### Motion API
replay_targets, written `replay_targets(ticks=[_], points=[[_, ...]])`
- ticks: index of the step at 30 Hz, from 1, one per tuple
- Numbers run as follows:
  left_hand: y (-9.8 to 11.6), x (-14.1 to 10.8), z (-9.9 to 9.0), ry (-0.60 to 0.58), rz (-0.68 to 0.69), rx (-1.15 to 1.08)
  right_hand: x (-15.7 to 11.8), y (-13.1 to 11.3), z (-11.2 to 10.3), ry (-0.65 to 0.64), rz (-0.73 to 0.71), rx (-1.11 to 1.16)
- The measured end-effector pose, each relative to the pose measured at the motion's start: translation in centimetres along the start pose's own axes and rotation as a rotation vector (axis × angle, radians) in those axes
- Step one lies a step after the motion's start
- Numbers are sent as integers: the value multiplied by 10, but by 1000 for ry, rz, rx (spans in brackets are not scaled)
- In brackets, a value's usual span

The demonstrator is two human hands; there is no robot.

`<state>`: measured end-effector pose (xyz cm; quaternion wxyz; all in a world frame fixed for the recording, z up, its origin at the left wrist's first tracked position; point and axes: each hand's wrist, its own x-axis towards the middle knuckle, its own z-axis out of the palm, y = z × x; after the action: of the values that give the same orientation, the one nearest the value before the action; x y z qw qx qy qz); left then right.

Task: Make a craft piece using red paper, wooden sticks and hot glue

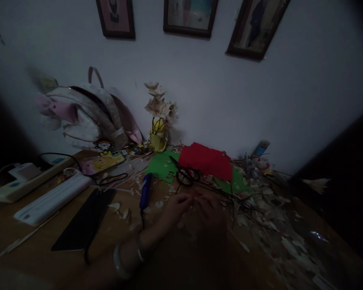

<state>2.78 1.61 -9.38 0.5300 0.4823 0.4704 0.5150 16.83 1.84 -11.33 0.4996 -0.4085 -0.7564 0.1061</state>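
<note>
In dim light, my left hand (181, 202) and my right hand (210, 211) meet over the near middle of the table. The fingertips of both are pinched together and nearly touch; a small reddish bit seems to show between them, too dark to name. Just beyond the fingers lie black-handled scissors (187, 176), partly on a red sheet (204, 160) and a green sheet (161, 166). Left of my hands rests a blue corded tool (144, 192). Pale petal-like scraps (159, 204) are scattered around it.
A black flat slab (84, 221), a white long box (51, 201) and a power strip (27, 183) lie left. A backpack (90, 112) and a yellow pot (157, 141) of pale flowers stand by the wall. Scraps (278, 229) heap up at right.
</note>
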Motion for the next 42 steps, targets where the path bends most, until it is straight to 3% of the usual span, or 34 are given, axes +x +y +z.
replay_targets(ticks=[9, 16, 21, 24, 27, 31, 37, 42], points=[[4, -3, 0, 8, -14, -124, -4, -2, 6, -74, 86, 184], [8, -4, -2, 22, -28, -140, -5, -15, 10, 59, 140, 182], [9, -4, -3, 31, -17, -69, 6, -26, 6, 152, 386, 450], [6, -3, -2, 3, 14, -7, 11, -20, 2, 124, 555, 517], [3, -2, -1, -38, 60, 87, 11, -10, 2, 92, 634, 526], [-2, -1, -1, -71, 149, 200, 10, -4, 4, 39, 637, 521], [-8, -3, -2, -144, 272, 326, 17, -4, -1, 4, 398, 448], [-4, -5, -2, -129, 224, 348, 19, -9, -7, 16, 658, 514]])
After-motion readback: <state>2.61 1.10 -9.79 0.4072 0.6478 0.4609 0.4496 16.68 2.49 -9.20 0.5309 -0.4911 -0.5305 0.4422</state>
